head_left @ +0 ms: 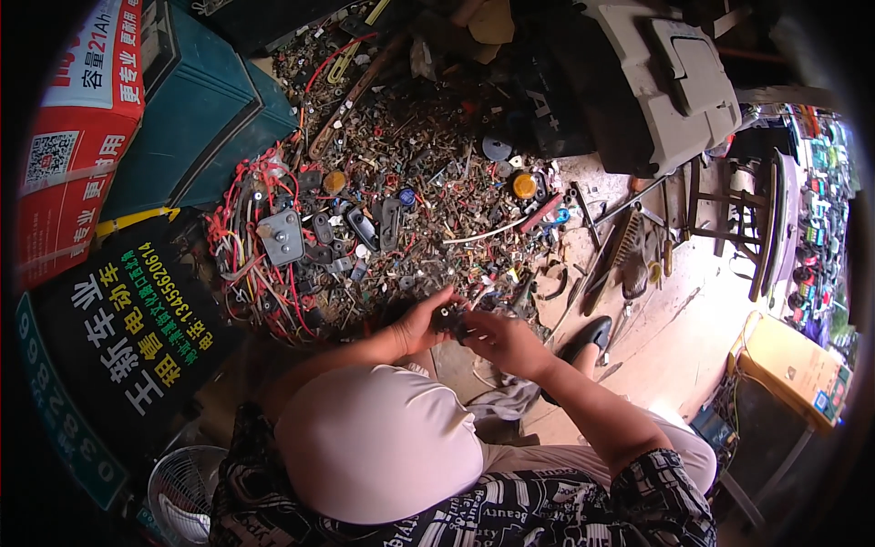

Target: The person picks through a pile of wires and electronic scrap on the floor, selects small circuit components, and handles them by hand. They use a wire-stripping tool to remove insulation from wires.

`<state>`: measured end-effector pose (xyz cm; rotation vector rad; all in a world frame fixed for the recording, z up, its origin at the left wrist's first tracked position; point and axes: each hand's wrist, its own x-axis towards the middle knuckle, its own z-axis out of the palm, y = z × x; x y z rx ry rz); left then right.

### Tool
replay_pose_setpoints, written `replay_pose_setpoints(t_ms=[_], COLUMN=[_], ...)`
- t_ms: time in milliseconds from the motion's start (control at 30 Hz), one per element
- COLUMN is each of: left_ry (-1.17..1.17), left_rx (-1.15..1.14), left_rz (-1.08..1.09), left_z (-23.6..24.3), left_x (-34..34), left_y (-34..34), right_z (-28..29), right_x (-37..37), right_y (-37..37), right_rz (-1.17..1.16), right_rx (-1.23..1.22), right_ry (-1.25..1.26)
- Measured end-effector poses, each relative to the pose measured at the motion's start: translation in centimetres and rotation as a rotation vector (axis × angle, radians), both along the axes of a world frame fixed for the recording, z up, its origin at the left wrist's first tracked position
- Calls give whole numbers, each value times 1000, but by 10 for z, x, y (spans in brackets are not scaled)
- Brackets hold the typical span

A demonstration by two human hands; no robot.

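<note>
In front of my body my two hands meet over a heap of small scrap parts (428, 219). My left hand (422, 325) has its fingers closed round one side of a small black part (447, 319), thumb side up. From the other side my right hand (499, 341) pinches at the same part with bent fingers. The part is mostly covered by the fingers, so its exact kind does not show. Left of the hands, a grey metal plate (281, 238) lies among tangled red and black wires (244, 239). A black oval frame (362, 228) rests in the heap nearby.
Two orange round reflectors (525, 186) (334, 181) lie in the heap. Hand tools, including a long brush (623, 239), spread to the right by my shoe (597, 334). A wooden stool (729, 205) stands farther right, near a yellow box (791, 369). Teal and red boxes (205, 118) border the left.
</note>
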<state>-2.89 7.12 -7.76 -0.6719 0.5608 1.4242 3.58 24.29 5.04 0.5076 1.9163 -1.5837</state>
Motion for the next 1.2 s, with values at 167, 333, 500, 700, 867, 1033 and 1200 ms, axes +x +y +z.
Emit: replay_pose_setpoints(t_ms=[167,333,500,700,867,1033,1200], left_ry=[42,-2,-22,-34,38,31,-5], left_rx=[174,194,236,247,227,236,239], left_rz=[-113,-166,-262,-263,-322,-303,-302], left_z=[2,0,-2,-6,-1,0,-4], left_x=[-4,-7,-8,-4,-5,-3,-3], left_y=[1,-3,-3,-3,-2,-3,-1], right_z=[-21,-39,-63,-92,-101,-113,-104], right_x=[2,-42,-90,-117,-161,-172,-141], right_y=[13,42,81,88,85,93,88], right_rz=[-51,-239,-127,-69,-92,-44,49], right_rx=[303,435,820,903,1001,1085,1086], right_ry=[177,260,426,419,476,410,376])
